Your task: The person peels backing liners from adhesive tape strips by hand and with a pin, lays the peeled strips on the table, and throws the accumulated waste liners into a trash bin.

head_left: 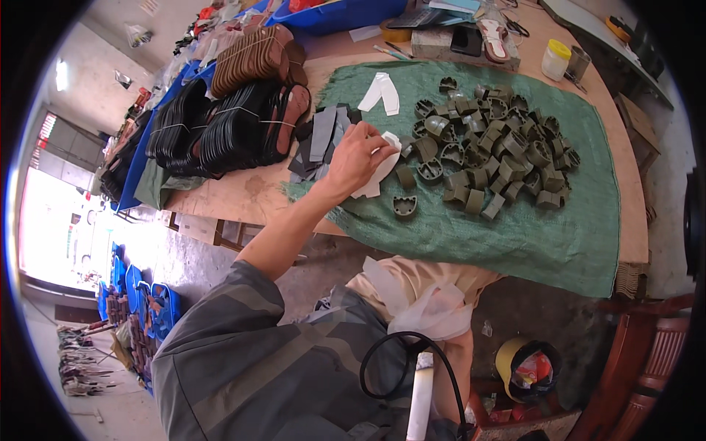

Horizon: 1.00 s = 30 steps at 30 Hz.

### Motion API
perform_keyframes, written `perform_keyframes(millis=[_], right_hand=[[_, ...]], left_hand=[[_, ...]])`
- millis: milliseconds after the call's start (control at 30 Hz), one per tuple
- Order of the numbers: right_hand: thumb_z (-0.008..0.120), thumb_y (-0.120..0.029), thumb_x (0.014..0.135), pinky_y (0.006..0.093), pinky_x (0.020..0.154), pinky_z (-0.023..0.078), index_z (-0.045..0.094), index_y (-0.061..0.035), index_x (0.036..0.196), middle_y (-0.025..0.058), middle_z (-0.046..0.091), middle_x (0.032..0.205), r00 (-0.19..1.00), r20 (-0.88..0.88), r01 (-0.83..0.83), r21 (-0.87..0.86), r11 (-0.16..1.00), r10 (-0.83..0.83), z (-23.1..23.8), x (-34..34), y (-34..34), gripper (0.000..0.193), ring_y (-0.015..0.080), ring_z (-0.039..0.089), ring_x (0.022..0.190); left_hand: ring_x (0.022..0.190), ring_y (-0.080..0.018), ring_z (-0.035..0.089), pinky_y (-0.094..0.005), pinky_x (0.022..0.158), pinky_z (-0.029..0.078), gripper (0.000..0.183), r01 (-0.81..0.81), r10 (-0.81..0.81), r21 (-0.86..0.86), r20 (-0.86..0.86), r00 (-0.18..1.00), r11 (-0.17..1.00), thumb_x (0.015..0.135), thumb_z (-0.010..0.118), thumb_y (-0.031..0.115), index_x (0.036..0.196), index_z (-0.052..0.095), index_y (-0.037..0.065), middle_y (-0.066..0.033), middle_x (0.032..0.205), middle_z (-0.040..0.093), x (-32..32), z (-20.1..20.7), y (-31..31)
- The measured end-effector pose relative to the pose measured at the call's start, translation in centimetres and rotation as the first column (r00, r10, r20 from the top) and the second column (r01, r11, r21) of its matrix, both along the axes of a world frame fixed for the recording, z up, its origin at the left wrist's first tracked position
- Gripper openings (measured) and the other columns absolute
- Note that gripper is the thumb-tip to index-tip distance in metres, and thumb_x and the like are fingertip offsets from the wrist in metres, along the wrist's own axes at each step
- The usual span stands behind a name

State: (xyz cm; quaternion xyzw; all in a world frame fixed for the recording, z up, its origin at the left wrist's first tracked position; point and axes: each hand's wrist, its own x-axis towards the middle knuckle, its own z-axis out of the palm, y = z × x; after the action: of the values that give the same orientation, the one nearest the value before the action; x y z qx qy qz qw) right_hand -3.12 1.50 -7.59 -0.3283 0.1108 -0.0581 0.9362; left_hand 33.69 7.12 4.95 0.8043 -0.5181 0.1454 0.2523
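My left hand reaches across the table with its fingers pinched at the edge of a white curved cut-out piece, which lies on a green woven sheet. Another white piece, forked in shape, lies a little farther off. Grey flat strips are heaped just left of this hand. To its right spreads a big pile of olive-green hollow heel-shaped blocks, one standing apart near the front. My right forearm rises beside my lap; thin whitish sheets cover the hand, so its fingers are hidden.
Bundles of black soles and brown soles stand at the left. A blue tub, a phone, a sandal and a yellow-lidded jar are at the back. A yellow bin stands below right.
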Motion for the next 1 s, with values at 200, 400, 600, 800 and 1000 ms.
perform_keyframes(millis=[200,400,600,800,1000], right_hand=[[0.068,-0.015,0.089,0.0314,0.086,0.053,0.063,-0.0047,0.110,0.0054,0.067,0.106,0.996,-0.029,0.089,-0.009,0.996,-0.090,1.0,-0.6,-1.1,0.024,0.0150,0.066,0.097],[0.068,-0.015,0.089,0.0322,0.086,0.053,0.062,-0.0045,0.111,0.0058,0.067,0.106,0.996,-0.029,0.087,-0.014,0.996,-0.087,1.6,0.4,-1.3,0.025,0.0157,0.066,0.097],[0.068,-0.015,0.089,0.0330,0.087,0.054,0.062,-0.0042,0.111,0.0062,0.067,0.106,0.988,-0.055,0.143,-0.024,0.989,-0.145,2.1,-0.2,-1.4,0.025,0.0165,0.066,0.098],[0.069,-0.014,0.089,0.0339,0.088,0.054,0.062,-0.0040,0.111,0.0067,0.067,0.107,0.990,-0.021,0.141,-0.006,0.990,-0.141,2.5,0.2,-1.4,0.026,0.0173,0.066,0.099],[0.073,-0.013,0.086,0.0358,0.088,0.055,0.061,-0.0041,0.118,0.0068,0.066,0.109,0.956,0.055,0.290,-0.062,0.955,-0.287,2.3,0.4,-1.6,0.035,0.0190,0.066,0.100]], left_hand=[[0.099,-0.0312,0.060,-0.0392,0.082,0.048,0.026,-0.021,0.009,-0.048,-0.226,0.974,0.999,0.090,0.071,0.027,0.091,0.069,0.001,-0.0166,0.103,0.065,4.4,1.8,-3.2],[0.098,-0.0342,0.068,-0.0424,0.084,0.053,0.047,-0.472,0.528,0.237,-0.402,0.749,0.849,0.080,0.077,0.043,0.101,0.071,0.001,-0.0197,0.108,0.070,15.3,-0.3,-10.9],[0.114,-0.0296,0.067,-0.0411,0.093,0.055,0.059,-0.505,0.654,0.421,-0.409,0.636,0.754,0.073,0.085,0.041,0.117,0.069,0.006,-0.0133,0.125,0.068,17.3,-1.2,-15.2],[0.087,-0.0304,0.073,-0.0406,0.078,0.056,0.038,-0.502,0.535,0.214,-0.503,0.678,0.838,0.070,0.084,0.025,0.095,0.074,-0.001,-0.0160,0.098,0.074,20.6,-1.2,-12.8],[0.062,-0.0146,0.060,-0.0292,0.056,0.045,0.018,-0.342,-0.074,-0.322,-0.815,0.575,0.883,0.079,0.076,0.013,0.080,0.061,0.003,-0.0046,0.072,0.061,11.4,2.8,-12.0]])
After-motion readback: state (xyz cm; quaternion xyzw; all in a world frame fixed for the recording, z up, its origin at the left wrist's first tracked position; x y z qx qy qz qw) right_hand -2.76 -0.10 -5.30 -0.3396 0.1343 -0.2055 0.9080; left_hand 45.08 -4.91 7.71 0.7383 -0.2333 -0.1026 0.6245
